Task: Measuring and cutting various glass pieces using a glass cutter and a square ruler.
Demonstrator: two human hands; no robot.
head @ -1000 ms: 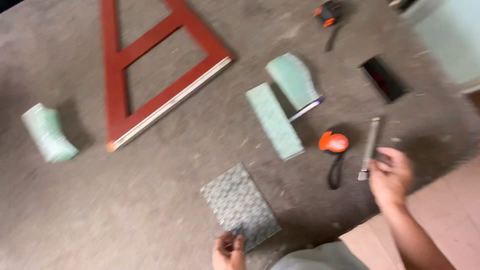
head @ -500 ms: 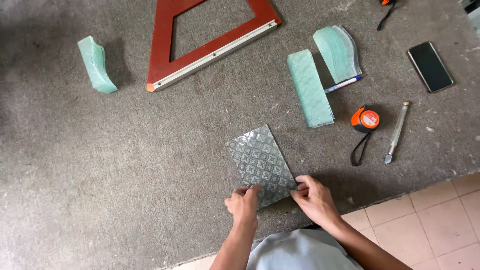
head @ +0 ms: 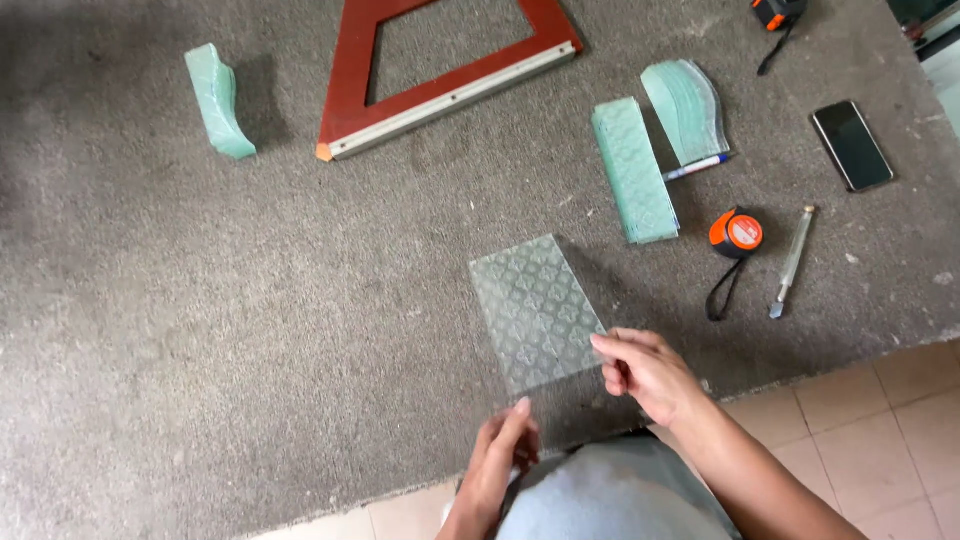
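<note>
The left hand [head: 500, 455] has slid back since half a second ago. Then it was touching the near edge of the clear, bumpy, patterned glass sheet [head: 535, 312]. Now it sits a little below that edge, near the lip of the grey carpet-covered table [head: 200, 330], with its fingers bent and loose and nothing in them. The right hand [head: 645, 372] has stayed at the sheet's near right corner. Its fingertips pinch or press that corner, and I cannot tell which. The sheet lies flat and looks turned a bit less slanted than before. So only one hand is on the glass now, and the sheet rests on the carpet close to the person.

The carpet is rough and grey with small crumbs and bits on it. Farther back lies a red wooden frame with a pale metal strip [head: 440, 70]. To the left stands a curved stack of green glass pieces [head: 218, 100]. Near the middle lies a long flat stack of green patterned glass strips [head: 632, 168], and just beside it a fanned stack of curved green glass [head: 685, 108] with a blue and white pen [head: 697, 167] at its foot. To the right are an orange and black tape measure [head: 736, 232], a thin silver glass cutter [head: 792, 262] and a black phone [head: 851, 145]. Below the table edge the floor has pale pink tiles [head: 870, 420].
</note>
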